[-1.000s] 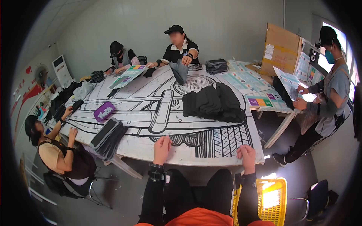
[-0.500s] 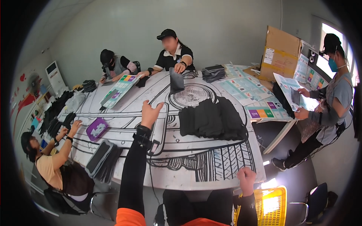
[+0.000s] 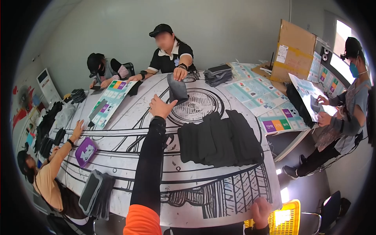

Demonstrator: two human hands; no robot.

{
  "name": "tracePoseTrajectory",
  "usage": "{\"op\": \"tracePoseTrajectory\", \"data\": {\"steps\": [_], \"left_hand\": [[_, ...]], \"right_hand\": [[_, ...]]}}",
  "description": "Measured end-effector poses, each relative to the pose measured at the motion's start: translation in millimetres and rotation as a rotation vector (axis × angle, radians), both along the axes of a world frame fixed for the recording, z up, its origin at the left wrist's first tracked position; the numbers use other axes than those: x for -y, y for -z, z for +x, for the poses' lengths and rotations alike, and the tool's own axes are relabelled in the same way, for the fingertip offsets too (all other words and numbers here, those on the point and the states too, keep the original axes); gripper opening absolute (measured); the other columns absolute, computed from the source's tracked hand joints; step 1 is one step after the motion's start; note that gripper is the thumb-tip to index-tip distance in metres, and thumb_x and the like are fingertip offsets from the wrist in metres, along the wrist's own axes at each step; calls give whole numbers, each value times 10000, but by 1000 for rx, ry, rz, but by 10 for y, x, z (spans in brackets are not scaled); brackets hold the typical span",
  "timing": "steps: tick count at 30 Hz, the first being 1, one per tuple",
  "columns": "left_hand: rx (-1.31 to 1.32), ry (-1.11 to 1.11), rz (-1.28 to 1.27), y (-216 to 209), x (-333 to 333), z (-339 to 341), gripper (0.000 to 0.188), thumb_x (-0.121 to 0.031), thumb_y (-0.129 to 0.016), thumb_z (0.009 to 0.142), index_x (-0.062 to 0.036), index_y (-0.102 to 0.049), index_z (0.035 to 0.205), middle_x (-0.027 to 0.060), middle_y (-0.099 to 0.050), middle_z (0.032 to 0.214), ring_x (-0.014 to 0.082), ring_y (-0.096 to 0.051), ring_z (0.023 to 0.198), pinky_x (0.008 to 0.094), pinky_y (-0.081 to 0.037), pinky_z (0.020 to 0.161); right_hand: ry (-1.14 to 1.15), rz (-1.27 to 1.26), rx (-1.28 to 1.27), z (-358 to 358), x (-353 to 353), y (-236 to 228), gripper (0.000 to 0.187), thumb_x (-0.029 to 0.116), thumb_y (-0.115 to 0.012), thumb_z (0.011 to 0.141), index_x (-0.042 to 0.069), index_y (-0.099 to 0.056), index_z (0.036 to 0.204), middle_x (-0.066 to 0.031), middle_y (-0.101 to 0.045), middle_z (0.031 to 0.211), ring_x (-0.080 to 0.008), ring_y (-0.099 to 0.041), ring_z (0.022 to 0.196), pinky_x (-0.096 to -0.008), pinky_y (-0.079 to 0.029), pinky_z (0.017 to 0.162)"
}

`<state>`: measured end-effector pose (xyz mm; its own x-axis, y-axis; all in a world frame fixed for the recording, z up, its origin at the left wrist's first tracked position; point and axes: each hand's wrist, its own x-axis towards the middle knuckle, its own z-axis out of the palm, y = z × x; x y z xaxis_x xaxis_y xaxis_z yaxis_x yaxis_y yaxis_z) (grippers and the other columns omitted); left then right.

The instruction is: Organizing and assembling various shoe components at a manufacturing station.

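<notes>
My left hand (image 3: 161, 106) reaches out over the table, fingers spread and nothing in it. Just beyond its fingertips hangs a dark grey folded cloth piece (image 3: 178, 89), held at its top by the hand (image 3: 180, 73) of a co-worker across the table. Whether my fingers touch the cloth, I cannot tell. At the near right table edge, my right hand (image 3: 261, 211) is closed in a fist, with nothing seen in it. Between my hands and the far side lies a wide row of overlapping black cloth pieces (image 3: 219, 141).
The white table (image 3: 188, 213) bears black line drawings. At left are a purple tray (image 3: 85, 152) with small white pieces and a grey cloth stack (image 3: 96, 194). Another stack (image 3: 217, 74) lies at the back. A yellow basket (image 3: 296, 217) stands lower right. Co-workers surround the table.
My left hand has moved farther out, toward the cloth that the co-worker holds. My right fist stays by the table edge. The co-worker at left stretches an arm farther over the table.
</notes>
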<state>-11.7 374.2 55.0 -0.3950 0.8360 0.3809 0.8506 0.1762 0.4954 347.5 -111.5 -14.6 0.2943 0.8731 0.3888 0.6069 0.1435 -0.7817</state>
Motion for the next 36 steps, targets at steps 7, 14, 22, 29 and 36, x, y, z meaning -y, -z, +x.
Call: {"op": "tracePoseTrajectory", "data": {"steps": [7, 14, 22, 29, 36], "left_hand": [[-125, 10, 180, 406, -283, -52, 627, -535, -792, 800, -57, -663, 1186, 159, -666, 1187, 393, -601, 1145, 567, -469, 963], [69, 13, 339, 499, -353, -353, 307, -314, -746, 801, -43, -727, 944, 170, -712, 955, 406, -669, 902, 490, -531, 804], [993, 280, 426, -15, 396, -804, 128, -153, -690, 883, -35, -640, 876, 1, -602, 791, 118, -531, 727, 304, -418, 656], [1316, 377, 554, -514, 1709, -1053, 108, -110, -661, 923, -98, -612, 1018, 10, -644, 988, 129, -611, 895, 317, -487, 796], [1258, 595, 211, -1101, 3035, -1099, 30, -156, -602, 956, -132, -591, 970, -21, -607, 979, 136, -614, 915, 346, -522, 819]], "right_hand": [[-67, -18, 22, 14, -49, -47, 163, 71, -583, 809, 2, -569, 663, -133, -551, 629, -318, -536, 599, -411, -414, 612], [-27, -12, -12, 3, -57, 18, 151, 57, -573, 810, -6, -572, 672, -138, -576, 661, -310, -548, 613, -398, -414, 592], [-108, 11, -124, 167, -6, 202, 160, 19, -614, 835, 15, -560, 684, -115, -589, 677, -283, -557, 654, -388, -421, 627], [-104, -34, -275, 179, 102, 282, 186, 22, -627, 876, 11, -571, 699, -102, -592, 679, -215, -569, 660, -340, -427, 626], [-98, 65, -195, 185, 0, 418, 229, 86, -635, 905, -8, -590, 702, -55, -591, 602, -117, -548, 554, -283, -402, 536]]}}
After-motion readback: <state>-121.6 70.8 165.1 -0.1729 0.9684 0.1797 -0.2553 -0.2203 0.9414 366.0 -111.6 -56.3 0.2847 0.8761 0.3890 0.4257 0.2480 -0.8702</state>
